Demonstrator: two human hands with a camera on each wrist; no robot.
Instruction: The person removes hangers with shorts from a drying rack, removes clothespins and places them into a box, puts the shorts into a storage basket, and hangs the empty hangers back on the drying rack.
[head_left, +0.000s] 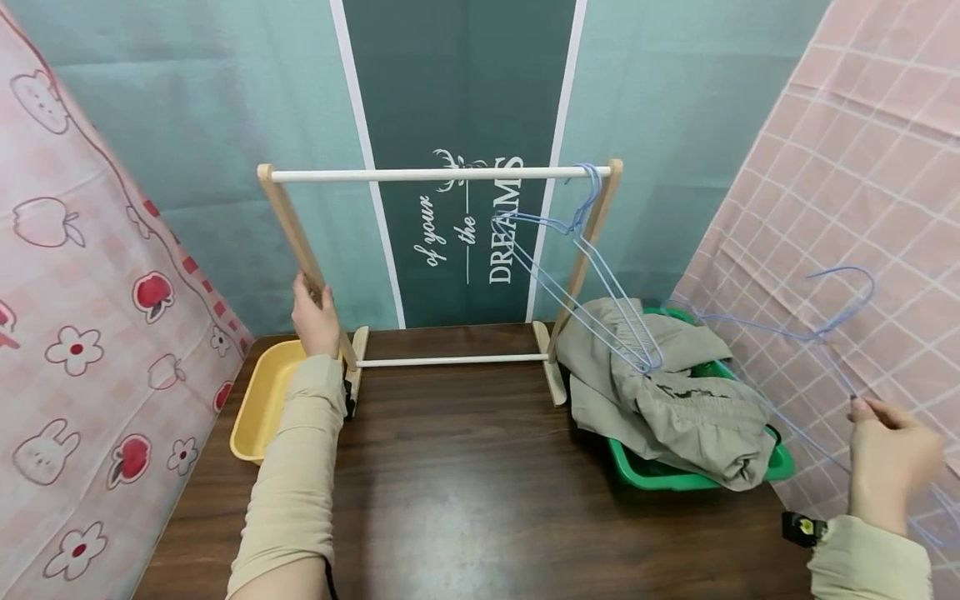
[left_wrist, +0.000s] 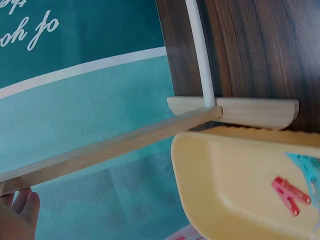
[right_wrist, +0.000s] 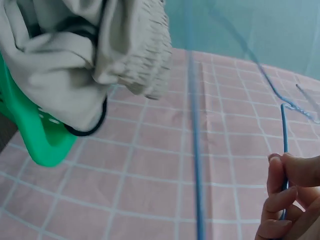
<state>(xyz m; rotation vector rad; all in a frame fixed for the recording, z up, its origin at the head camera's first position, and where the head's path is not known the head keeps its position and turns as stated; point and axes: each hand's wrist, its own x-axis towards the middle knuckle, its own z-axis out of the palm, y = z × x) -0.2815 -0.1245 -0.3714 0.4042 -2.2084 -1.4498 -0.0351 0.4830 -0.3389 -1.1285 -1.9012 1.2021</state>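
A wooden garment rack [head_left: 442, 175] with a white top bar stands on the table. My left hand [head_left: 316, 317] grips its left post, which the left wrist view shows as a pale wooden bar [left_wrist: 115, 147]. On the far right, my right hand [head_left: 892, 454] pinches a blue wire hanger [head_left: 795, 333] by one side, below its hook. In the right wrist view, thumb and fingers [right_wrist: 295, 192] close round the thin wire. Other blue hangers [head_left: 592, 242] hang from the right end of the top bar, their lower ends over beige clothing [head_left: 652, 392].
A green basket [head_left: 667, 482] holds the beige clothing, with a dark cord loop beside it. Left of the rack stands a yellow bin [head_left: 251, 417]; inside it lie a pink clothespin [left_wrist: 290, 195] and a turquoise one [left_wrist: 307, 172]. Patterned cloths surround the dark wooden table [head_left: 450, 483].
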